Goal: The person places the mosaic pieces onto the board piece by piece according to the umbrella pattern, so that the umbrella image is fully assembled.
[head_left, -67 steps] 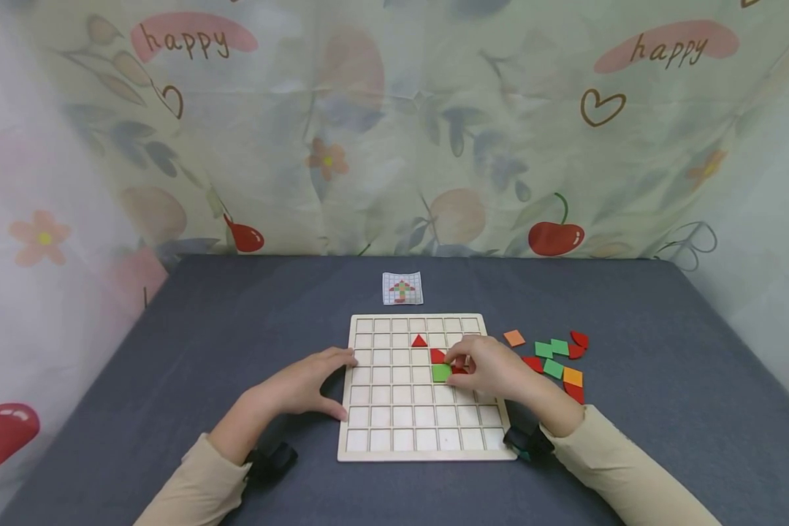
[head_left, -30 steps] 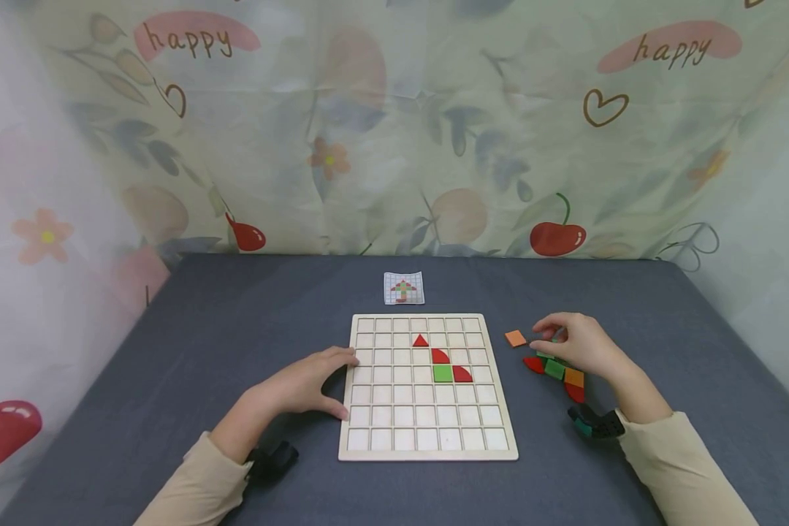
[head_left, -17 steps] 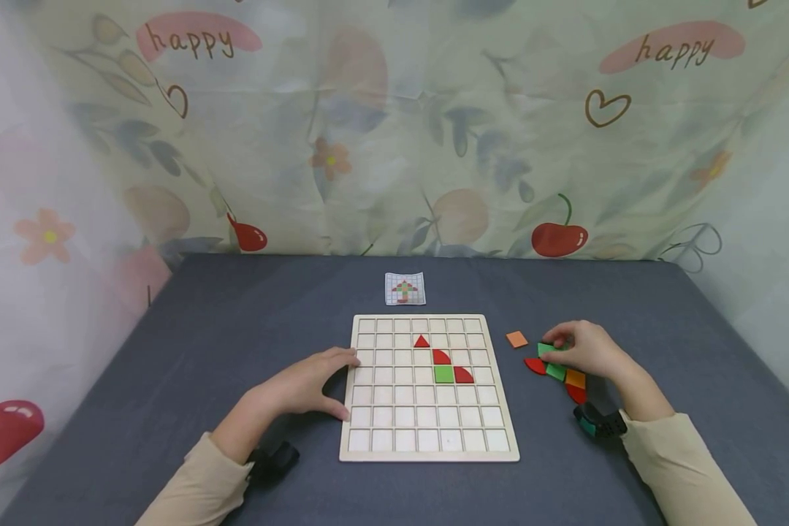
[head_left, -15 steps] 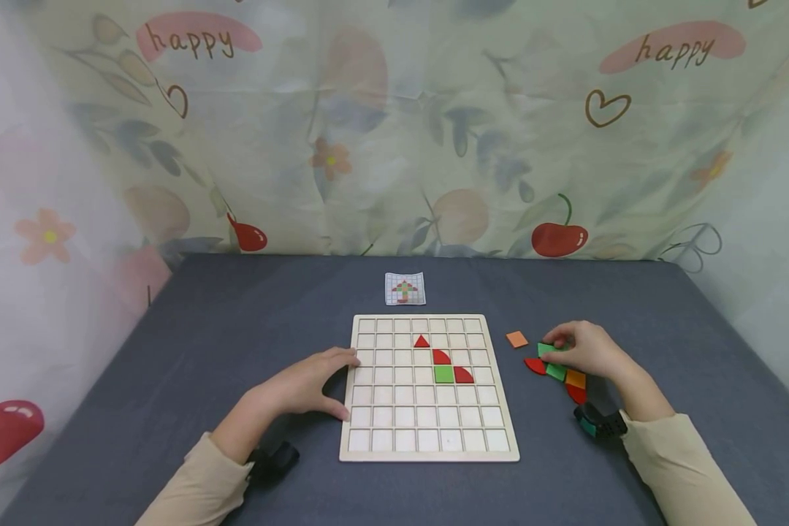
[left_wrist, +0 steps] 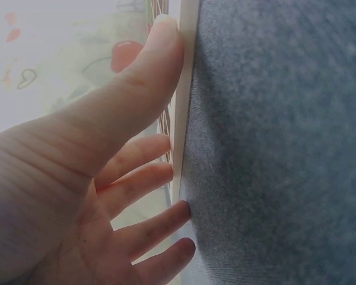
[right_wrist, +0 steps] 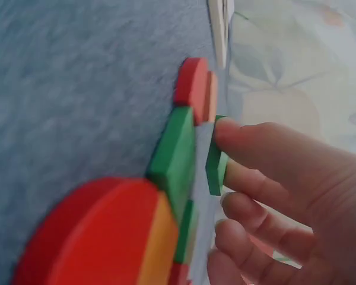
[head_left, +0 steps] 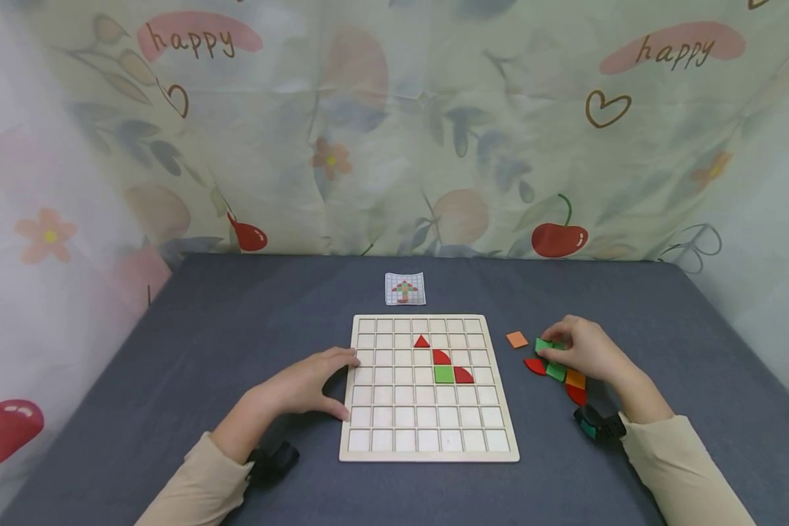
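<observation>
My left hand (head_left: 302,383) touches the left edge of the white gridded board (head_left: 404,417), thumb and fingers spread along it; in the left wrist view the thumb (left_wrist: 133,83) lies against the rim. To the right of the board, my right hand (head_left: 585,351) pinches a green square tile (right_wrist: 215,163) between thumb and fingers, raised off the cloth in the right wrist view. On the board sit a red triangle (head_left: 421,342), a green square (head_left: 443,374) and two red quarter-circles, one above the square (head_left: 441,357) and one to its right (head_left: 463,375).
Loose tiles lie under and around my right hand: a red quarter-circle (head_left: 535,366), a green square (head_left: 556,372), an orange square (head_left: 575,378) and others partly hidden. An orange tile (head_left: 516,340) lies apart. A printed pattern card (head_left: 405,299) lies behind the board.
My right hand has let go of the red quarter-circle on the board, moved right to the loose tiles and taken a green square, now shifted slightly away. My left hand stays put.
</observation>
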The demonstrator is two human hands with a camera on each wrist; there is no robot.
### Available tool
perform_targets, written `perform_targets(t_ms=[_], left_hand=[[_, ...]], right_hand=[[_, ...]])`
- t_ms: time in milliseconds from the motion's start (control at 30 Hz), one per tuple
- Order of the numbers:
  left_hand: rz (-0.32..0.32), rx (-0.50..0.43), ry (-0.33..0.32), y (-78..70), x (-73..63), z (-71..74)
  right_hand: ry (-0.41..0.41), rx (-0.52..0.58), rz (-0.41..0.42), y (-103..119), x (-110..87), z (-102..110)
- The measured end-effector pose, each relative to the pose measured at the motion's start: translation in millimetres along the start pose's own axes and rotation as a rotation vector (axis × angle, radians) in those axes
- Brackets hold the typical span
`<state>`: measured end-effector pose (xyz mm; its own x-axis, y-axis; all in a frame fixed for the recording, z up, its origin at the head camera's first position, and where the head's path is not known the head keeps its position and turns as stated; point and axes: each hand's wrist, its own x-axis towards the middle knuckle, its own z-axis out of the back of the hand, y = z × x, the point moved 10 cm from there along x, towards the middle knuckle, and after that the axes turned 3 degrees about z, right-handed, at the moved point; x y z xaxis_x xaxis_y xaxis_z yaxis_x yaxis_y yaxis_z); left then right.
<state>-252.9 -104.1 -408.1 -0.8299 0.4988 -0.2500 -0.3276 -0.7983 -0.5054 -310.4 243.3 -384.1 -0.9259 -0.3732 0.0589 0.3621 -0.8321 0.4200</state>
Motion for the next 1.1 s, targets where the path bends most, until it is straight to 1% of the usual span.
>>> perform_targets(t_ms=[100, 300, 433, 767, 1100], left_hand=[[-0.003, 0.000, -0.001, -0.3, -0.3, 0.0], [0.006, -0.008, 0.006, -0.2, -0.4, 0.0], [0.012, -0.006, 0.008, 0.0, 0.1, 0.1], [0.001, -0.001, 0.009, -1.1, -0.3, 0.2], [0.004, 0.004, 0.011, 0.1, 0.9, -0.2]], right_hand=[[-0.014, 0.005, 0.004, 5, 0.5, 3], [-0.007, 0.057, -0.014, 18, 2.8, 3], [-0.017, 0.074, -0.001, 28, 3.2, 4], [-0.042, 0.108, 0.078, 57, 3.0, 3], [-0.055, 0.125, 0.187, 85, 7.5, -5]])
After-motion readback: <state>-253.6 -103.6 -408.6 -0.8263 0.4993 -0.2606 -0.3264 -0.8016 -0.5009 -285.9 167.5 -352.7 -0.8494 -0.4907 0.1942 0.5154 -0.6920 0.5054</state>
